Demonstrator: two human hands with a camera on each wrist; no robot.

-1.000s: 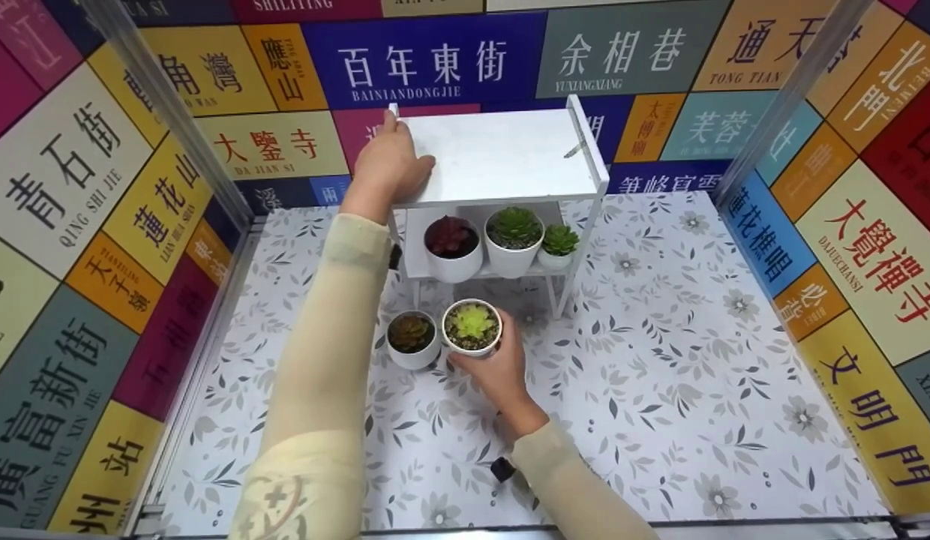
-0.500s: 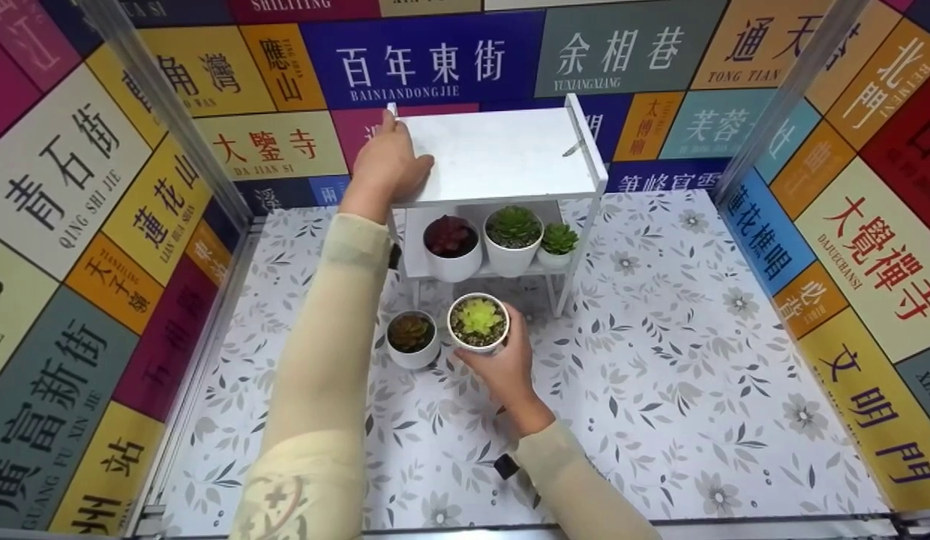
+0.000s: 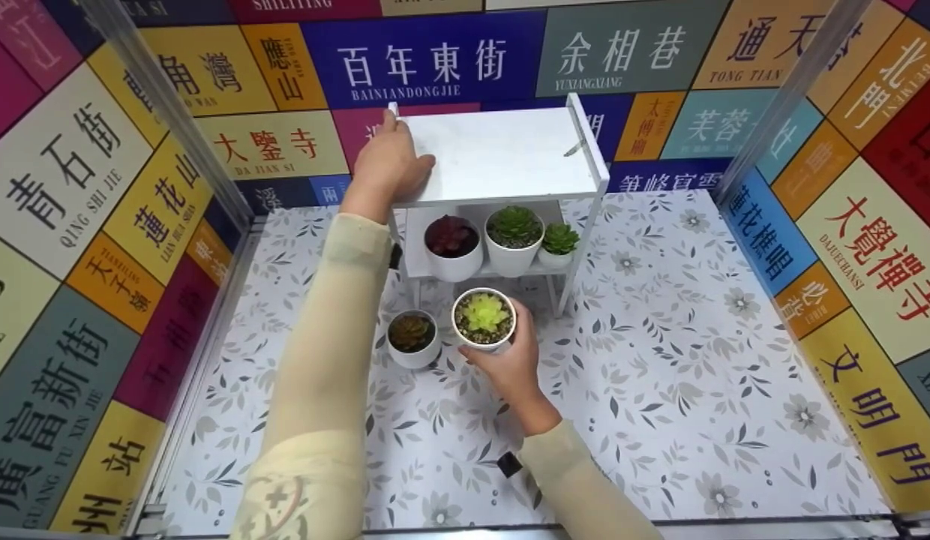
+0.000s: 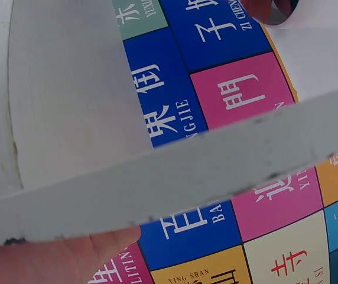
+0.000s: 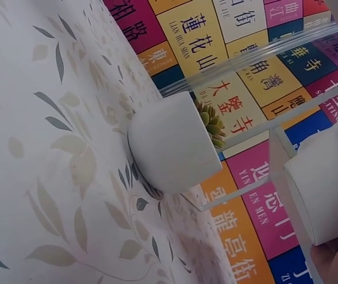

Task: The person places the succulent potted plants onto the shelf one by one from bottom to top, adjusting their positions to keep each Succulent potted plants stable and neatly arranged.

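My left hand (image 3: 391, 163) grips the left end of a white two-tier shelf rack (image 3: 502, 154), its thumb lying on the top board. In the left wrist view, fingers (image 4: 68, 260) show behind the white frame bar (image 4: 192, 171). My right hand (image 3: 516, 364) holds a white pot with a yellow-green succulent (image 3: 484, 316) from its right side, in front of the rack. The right wrist view shows that pot's white wall (image 5: 328, 183) raised off the table, its base toward the camera. Left of it, a smaller white pot with a brownish succulent (image 3: 412, 341) stands on the table.
On the rack's lower tier stand a dark red succulent (image 3: 451, 251), a larger green succulent (image 3: 514, 236) and a small green one (image 3: 559, 244), all in white pots. The table (image 3: 697, 360) has a leaf-patterned cover. Colourful sign-printed walls (image 3: 427, 60) enclose the back and sides.
My right hand has moved slightly right and upward with the yellow-green succulent's pot, away from the brownish one. The left hand stays in place on the rack.
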